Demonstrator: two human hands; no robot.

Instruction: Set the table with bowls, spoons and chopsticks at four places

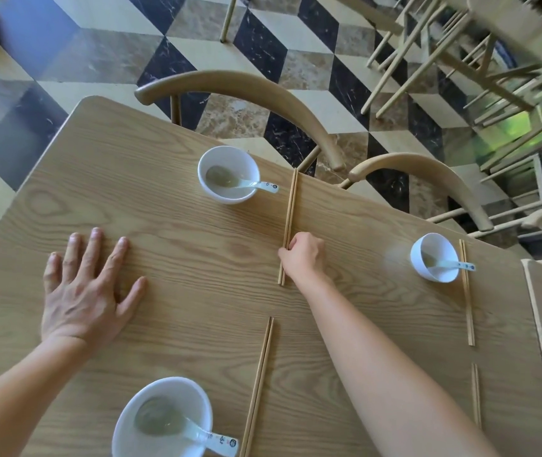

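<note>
Left hand [88,288] lay flat on the surface [164,225], fingers straight and spread, grip apart, holding nothing. Right hand [304,255] was stretched forward, grip clamped on the far chopsticks [291,212], fingers curled over the pair towards its near end. That pair lay side by side on the surface, just right of the far bowl [228,174] and apart from it, far tips at the surface's far edge. Far spoon [256,184] sat in the far bowl, handle over the right rim. Right bowl [434,257] held the right spoon [454,265], handle pointing at the right chopsticks [467,298] just beside it. Near bowl [164,420], partly cut off by the bottom edge, held the near spoon [197,433]; near chopsticks [259,384] lay just to its right. A fourth pair [476,394] lay right of the right forearm, nearer than the right chopsticks. Two chairs [246,90] stood at the far side.
</note>
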